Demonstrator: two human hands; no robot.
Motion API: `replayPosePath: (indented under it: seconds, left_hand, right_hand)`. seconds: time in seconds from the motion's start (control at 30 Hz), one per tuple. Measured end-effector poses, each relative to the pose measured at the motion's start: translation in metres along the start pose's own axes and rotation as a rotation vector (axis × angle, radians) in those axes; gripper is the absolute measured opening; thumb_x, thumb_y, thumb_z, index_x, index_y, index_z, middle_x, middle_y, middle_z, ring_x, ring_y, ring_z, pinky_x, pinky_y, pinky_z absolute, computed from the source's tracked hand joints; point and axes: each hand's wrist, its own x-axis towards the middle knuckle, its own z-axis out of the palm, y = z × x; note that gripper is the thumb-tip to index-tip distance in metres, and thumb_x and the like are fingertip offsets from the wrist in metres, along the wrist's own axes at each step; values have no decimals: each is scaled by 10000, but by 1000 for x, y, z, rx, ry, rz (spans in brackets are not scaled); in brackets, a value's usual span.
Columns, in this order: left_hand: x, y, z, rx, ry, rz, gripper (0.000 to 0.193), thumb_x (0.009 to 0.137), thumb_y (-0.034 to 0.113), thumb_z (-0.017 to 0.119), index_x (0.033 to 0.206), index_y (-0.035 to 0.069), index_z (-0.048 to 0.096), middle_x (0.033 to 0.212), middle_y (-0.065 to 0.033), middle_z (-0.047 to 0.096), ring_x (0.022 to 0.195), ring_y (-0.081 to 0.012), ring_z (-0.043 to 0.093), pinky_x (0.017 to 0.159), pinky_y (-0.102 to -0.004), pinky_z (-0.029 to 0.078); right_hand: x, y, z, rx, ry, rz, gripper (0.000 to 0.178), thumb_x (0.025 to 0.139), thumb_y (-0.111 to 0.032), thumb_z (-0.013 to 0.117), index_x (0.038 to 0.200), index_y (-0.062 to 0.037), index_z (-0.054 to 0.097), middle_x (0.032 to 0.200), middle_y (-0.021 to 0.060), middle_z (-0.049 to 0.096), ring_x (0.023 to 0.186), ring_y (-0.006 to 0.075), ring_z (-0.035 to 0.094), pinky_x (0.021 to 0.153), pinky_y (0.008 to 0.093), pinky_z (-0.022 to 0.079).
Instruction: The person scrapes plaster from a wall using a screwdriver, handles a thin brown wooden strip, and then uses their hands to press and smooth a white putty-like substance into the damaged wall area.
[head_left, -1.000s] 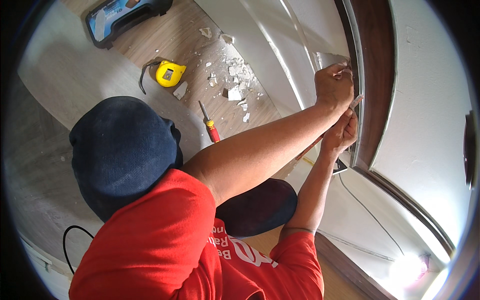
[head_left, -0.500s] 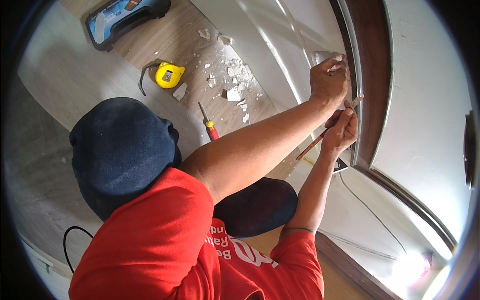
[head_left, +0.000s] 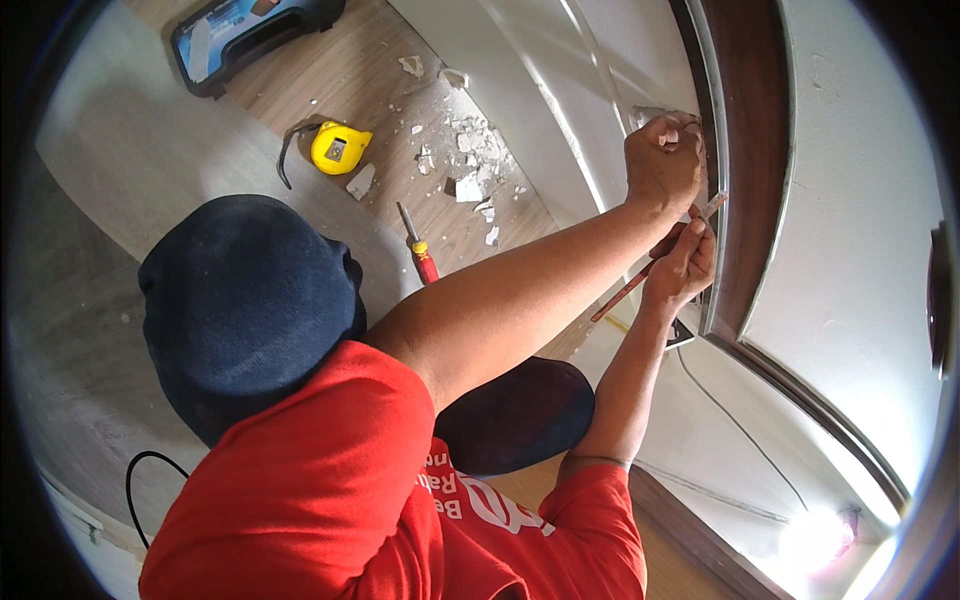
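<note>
My left hand (head_left: 664, 168) is closed against the white wall beside the dark strip of a frame (head_left: 735, 150). Its fingers are curled in, and whatever they may grip is hidden. Just below it, my right hand (head_left: 684, 262) pinches a thin reddish-brown stick (head_left: 622, 298). The stick slants up through the fingers, and its pale upper end rests close to the metal edge of the frame. A roughened, whitish patch of wall (head_left: 643, 116) shows next to the left fingers.
On the wooden floor lie a yellow tape measure (head_left: 340, 148), a red-and-yellow screwdriver (head_left: 421, 256) and scattered white plaster chips (head_left: 470, 186). A blue-and-black case (head_left: 240, 48) is at far left. A bright lamp (head_left: 820, 540) and a thin cable (head_left: 740, 425) are at lower right.
My left hand has shifted slightly right and down along the frame, its fingers still curled. My right hand holds the stick in nearly the same place.
</note>
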Motion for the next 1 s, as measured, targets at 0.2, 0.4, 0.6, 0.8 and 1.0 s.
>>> replayPosePath:
  seconds: [0.2,0.4,0.6,0.8,1.0]
  left_hand:
    - [-2,-1,8,-99,65,-63,90,977,89,614,963,8,652,799,-33,632,684,-89,581,600,-247,479]
    - [8,-8,5,18,87,20,158,984,138,609,913,11,669,704,-5,613,613,-78,544,553,-252,434]
    - [1,0,8,-39,77,-12,190,988,143,582,886,-3,647,668,-12,587,598,-82,530,533,-258,410]
    - [6,9,7,103,54,-92,236,957,152,546,733,77,529,658,13,474,599,-67,423,505,-295,373]
    - [6,23,13,6,62,-291,232,928,133,549,707,89,497,627,13,417,561,-105,384,495,-308,350]
  right_hand:
    - [0,8,-5,37,-18,7,313,1055,-256,528,1136,13,665,675,1,581,530,48,478,489,206,377]
    - [1,7,-3,24,-15,-8,300,1056,-243,525,1128,12,666,676,7,583,530,50,485,487,206,381]
    - [0,7,-3,17,-3,13,293,1057,-237,523,1126,8,666,677,8,581,528,51,483,486,204,382]
    - [-2,4,-3,10,-4,13,296,1059,-241,517,1121,7,665,677,9,581,528,50,481,484,206,384]
    - [-2,1,-1,14,15,13,305,1058,-252,520,1128,7,665,672,1,577,534,48,483,486,204,381]
